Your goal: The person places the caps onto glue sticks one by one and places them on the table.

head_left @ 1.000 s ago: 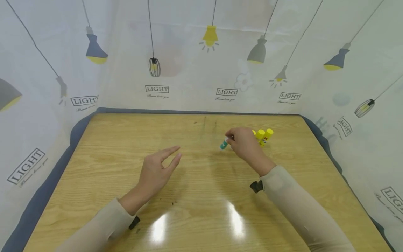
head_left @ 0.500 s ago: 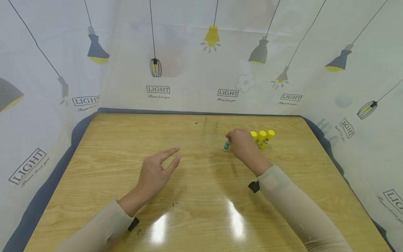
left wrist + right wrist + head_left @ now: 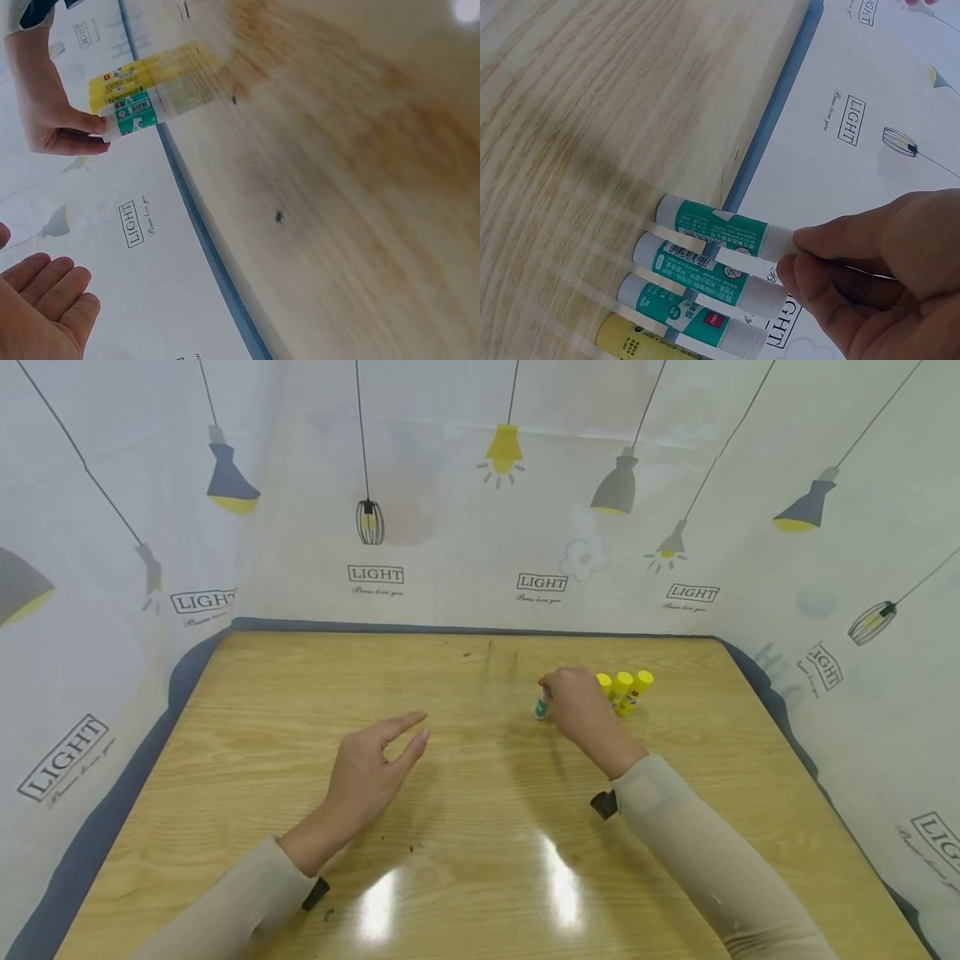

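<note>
With thumb and finger, my right hand (image 3: 585, 710) pinches the white cap of a green-and-white glue stick (image 3: 718, 226), upright at the near end of a row. Two more green glue sticks stand beside it in the right wrist view, the middle one (image 3: 699, 270) and a farther one (image 3: 681, 313). Beyond them is a yellow glue stick (image 3: 639, 339); several yellow ones (image 3: 633, 695) show past my hand in the head view, which hides part of the row. My left hand (image 3: 367, 768) hovers over the table, fingers extended and thumb apart, holding nothing.
The wooden table (image 3: 300, 685) has a dark blue border along its back edge. A white curtain (image 3: 450, 527) printed with hanging lamps encloses it at the back and sides. Small dark marks dot the tabletop.
The green glue stick in my right hand has gone from tilted to upright and shifted slightly right, toward the row. My left hand has stayed nearly still.
</note>
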Demonstrator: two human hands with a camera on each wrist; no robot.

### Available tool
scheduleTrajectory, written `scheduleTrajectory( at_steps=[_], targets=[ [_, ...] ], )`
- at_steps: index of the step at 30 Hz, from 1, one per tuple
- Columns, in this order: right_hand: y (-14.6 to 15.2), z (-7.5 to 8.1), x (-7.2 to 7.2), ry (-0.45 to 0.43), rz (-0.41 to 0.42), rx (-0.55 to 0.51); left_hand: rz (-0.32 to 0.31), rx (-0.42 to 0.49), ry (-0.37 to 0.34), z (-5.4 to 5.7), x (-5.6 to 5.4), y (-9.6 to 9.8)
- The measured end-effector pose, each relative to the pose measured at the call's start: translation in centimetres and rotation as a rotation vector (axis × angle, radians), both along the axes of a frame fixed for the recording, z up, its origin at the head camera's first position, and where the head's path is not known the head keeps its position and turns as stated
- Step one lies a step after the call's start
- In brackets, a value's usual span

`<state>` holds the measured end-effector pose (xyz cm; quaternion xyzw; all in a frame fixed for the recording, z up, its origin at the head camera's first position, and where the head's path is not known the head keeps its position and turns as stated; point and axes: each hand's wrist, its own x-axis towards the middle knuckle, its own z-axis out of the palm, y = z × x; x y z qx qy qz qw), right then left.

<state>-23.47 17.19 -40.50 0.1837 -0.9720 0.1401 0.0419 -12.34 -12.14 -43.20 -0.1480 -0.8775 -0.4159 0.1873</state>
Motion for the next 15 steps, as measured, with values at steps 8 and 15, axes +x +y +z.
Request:
scheduleTrajectory(
  at_steps=[8, 15],
  targets=[
    [0.1, 0.1, 0.0, 0.002, -0.014, -0.005, -0.019, -0.018, 0.006, -0.1, -0.2, 0.0],
    [0.0, 1.1, 1.2, 0.018, -0.048, -0.1, -0.039, -0.08, -0.019, -0.2, 0.1, 0.0]
  ],
)
